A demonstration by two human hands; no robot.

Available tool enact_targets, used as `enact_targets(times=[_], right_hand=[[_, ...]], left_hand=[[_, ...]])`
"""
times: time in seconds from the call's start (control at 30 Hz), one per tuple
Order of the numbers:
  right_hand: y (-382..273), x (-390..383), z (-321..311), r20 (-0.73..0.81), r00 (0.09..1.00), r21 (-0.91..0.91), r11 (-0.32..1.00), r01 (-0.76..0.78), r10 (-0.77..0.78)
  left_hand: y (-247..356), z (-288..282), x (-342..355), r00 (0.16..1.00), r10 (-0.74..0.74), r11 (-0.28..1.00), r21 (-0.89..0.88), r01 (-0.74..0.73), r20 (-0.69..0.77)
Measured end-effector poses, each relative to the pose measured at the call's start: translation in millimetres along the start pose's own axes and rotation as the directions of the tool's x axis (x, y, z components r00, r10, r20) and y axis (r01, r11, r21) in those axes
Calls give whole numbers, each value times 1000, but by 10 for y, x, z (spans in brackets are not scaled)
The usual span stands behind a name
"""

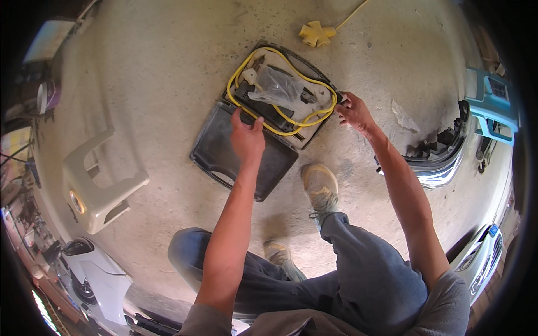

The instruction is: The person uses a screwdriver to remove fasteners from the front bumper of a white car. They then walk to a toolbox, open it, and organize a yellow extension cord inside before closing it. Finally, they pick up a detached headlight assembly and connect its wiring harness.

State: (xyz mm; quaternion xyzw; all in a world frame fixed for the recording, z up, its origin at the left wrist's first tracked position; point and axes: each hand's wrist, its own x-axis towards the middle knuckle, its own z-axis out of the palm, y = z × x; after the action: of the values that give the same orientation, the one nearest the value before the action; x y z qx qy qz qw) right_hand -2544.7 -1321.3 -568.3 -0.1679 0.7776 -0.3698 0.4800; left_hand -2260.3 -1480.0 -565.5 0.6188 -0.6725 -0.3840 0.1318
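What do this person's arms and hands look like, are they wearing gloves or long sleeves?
No gloves: the left hand and the right hand are both bare, with no watch, ring or band that shows. The forearms are bare too, long and lean, uncovered up past the elbows. Short grey sleeves start only near the shoulders, at the lower edge of the picture. No marks or tattoos can be made out.

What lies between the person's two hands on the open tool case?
In the head view, between the left hand and the right hand lies the coiled yellow cable, looped around a clear plastic bag and dark tool parts in the open case.
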Motion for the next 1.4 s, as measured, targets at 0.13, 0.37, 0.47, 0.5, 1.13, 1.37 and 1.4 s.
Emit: enact_targets(times=[0.13,0.37,0.47,0.5,1.13,1.37,1.4], right_hand=[[-87,54,158,-104,993,-76,995,-63,55],[25,-52,587,-345,921,82,983,-162,181],[379,76,628,-466,882,-252,965,-66,-62],[490,129,597,-484,863,-369,928,-51,-145],[-353,-556,1610,171,726,-569,535,624,-666],[-307,-507,1697,115,804,-596,607,526,-584],[-315,-488,1701,124,791,-606,586,538,-599]], left_hand=[[-64,24,8,1000,10,998,-67,-9,14],[-114,22,-2,1000,7,995,-96,-6,8],[-26,65,-43,999,14,993,-120,-10,29],[-19,70,-50,999,32,992,-126,-27,32],[-310,-18,91,964,261,965,6,-262,53],[-294,-79,111,968,249,968,25,-249,25],[-302,-80,121,963,269,963,36,-269,-6]])
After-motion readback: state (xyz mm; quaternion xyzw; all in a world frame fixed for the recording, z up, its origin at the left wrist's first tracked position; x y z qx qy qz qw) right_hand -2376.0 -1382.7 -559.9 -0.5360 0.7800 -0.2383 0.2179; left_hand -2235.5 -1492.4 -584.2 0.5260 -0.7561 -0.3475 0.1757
